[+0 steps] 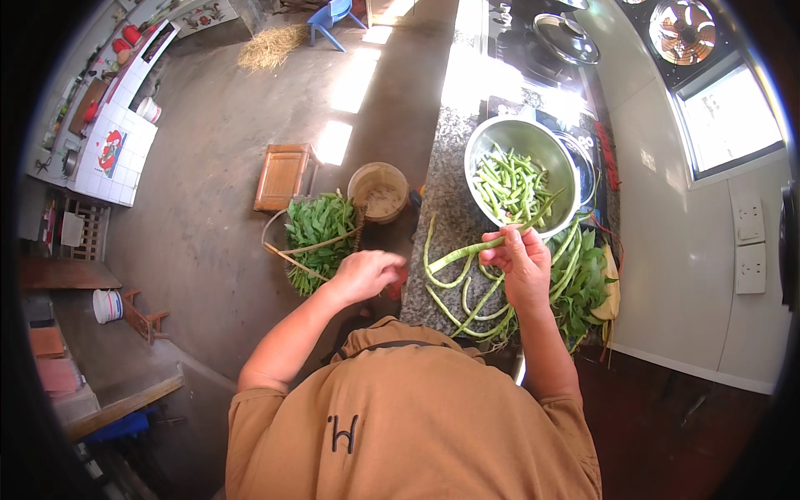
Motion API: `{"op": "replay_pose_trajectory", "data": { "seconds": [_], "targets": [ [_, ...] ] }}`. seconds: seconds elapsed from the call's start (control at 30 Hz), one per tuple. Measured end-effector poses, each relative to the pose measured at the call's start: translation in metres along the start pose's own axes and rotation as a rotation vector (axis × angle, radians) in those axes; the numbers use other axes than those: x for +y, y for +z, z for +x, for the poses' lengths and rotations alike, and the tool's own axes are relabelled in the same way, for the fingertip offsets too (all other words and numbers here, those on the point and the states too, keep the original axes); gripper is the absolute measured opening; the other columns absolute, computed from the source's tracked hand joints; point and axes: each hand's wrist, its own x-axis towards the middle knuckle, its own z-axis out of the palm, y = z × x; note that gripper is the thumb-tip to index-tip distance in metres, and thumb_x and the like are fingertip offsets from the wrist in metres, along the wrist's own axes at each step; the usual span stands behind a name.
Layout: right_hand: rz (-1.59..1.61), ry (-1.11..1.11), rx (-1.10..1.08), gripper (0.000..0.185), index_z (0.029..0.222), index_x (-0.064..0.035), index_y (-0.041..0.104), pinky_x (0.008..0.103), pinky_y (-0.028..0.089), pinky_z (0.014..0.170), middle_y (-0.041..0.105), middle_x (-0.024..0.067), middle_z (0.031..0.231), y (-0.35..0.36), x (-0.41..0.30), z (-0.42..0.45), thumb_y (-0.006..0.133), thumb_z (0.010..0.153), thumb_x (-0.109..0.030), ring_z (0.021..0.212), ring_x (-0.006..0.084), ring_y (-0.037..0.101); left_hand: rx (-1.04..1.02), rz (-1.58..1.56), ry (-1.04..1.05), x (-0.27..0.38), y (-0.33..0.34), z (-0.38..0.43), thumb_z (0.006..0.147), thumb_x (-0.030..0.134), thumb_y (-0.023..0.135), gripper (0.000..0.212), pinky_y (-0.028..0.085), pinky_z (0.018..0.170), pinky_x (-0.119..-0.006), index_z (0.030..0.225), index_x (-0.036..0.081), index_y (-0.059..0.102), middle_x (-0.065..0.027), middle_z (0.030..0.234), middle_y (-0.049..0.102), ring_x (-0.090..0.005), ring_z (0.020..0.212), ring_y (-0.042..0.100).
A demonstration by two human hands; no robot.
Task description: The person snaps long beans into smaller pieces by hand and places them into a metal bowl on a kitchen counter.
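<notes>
My right hand (pixel 522 262) pinches a yardlong bean (pixel 459 255) between thumb and fingers, at the near rim of a stainless steel bowl (pixel 519 130). One end of the bean points left over the counter; the other reaches over the bowl. Cut green bean pieces (pixel 509 178) lie inside that bowl. Several long beans (pixel 484 334) curl loosely on the granite countertop (pixel 445 162) below my right hand. My left hand (pixel 369 275) hovers left of the counter edge, fingers curled and blurred; whether they hold anything is unclear.
Leafy greens (pixel 578 306) lie right of my right forearm. On the floor to the left stand a basket of greens (pixel 319 225), a bucket (pixel 380 219) and a wooden stool (pixel 281 175). A lidded pan (pixel 565 40) sits toward the counter's far end, beside the wall.
</notes>
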Motion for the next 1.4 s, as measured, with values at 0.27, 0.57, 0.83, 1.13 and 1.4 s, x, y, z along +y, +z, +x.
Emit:
{"op": "replay_pose_trajectory", "data": {
  "seconds": [0.27, 0.57, 0.83, 1.13, 1.4],
  "targets": [
    [0.028, 0.111, -0.073, 0.019, 0.101, 0.0, 0.055, 0.0299, 0.054, 0.063, 0.064, 0.0155, 0.092, 0.001, -0.004, -0.009, 0.05, 0.094, -0.016, 0.068, 0.0164, 0.063, -0.491, -0.812, -0.035, 0.084, -0.019, 0.058, 0.094, 0.034, 0.05, 0.037, 0.044, 0.069, -0.021, 0.09, 0.0, 0.065, -0.0011, 0.078, 0.062, -0.0068, 0.072, 0.055],
    [0.298, 0.03, 0.095, 0.018, 0.103, 0.0011, 0.054, 0.0326, 0.056, 0.068, 0.064, 0.018, 0.098, -0.002, 0.001, -0.02, 0.048, 0.094, -0.014, 0.077, 0.0201, 0.066, -0.215, -1.353, -0.215, 0.096, 0.01, 0.047, 0.094, 0.037, 0.05, 0.033, 0.04, 0.05, -0.02, 0.08, 0.008, 0.054, 0.0014, 0.067, 0.05, -0.0073, 0.059, 0.048],
    [0.021, -0.289, 0.221, 0.018, 0.1, 0.0024, 0.058, 0.0246, 0.051, 0.057, 0.065, 0.0142, 0.093, -0.018, -0.027, -0.028, 0.049, 0.094, -0.013, 0.068, 0.0139, 0.063, 0.199, -1.424, -0.506, 0.051, 0.019, 0.058, 0.095, 0.035, 0.048, 0.03, 0.049, 0.054, -0.023, 0.091, 0.007, 0.058, -0.0026, 0.072, 0.059, -0.0129, 0.068, 0.063],
    [-0.047, -0.019, 0.094, 0.016, 0.094, 0.0001, 0.066, 0.0188, 0.031, 0.055, 0.053, -0.0028, 0.068, -0.026, -0.01, -0.026, 0.06, 0.088, -0.013, 0.058, 0.0048, 0.039, -0.684, -1.007, 0.008, 0.123, -0.005, 0.107, 0.092, 0.038, 0.054, 0.038, 0.035, 0.053, -0.018, 0.1, 0.002, 0.065, 0.0066, 0.071, 0.051, -0.0008, 0.06, 0.04],
    [0.194, 0.06, 0.157, 0.016, 0.104, -0.0042, 0.054, 0.0184, 0.034, 0.044, 0.064, 0.0074, 0.084, -0.032, -0.022, -0.02, 0.055, 0.087, -0.005, 0.049, 0.0044, 0.044, -0.844, -0.984, -0.03, 0.129, -0.001, 0.111, 0.094, 0.025, 0.052, 0.023, 0.035, 0.058, -0.018, 0.093, 0.005, 0.063, 0.0073, 0.074, 0.051, -0.0019, 0.065, 0.041]
  ]
}}
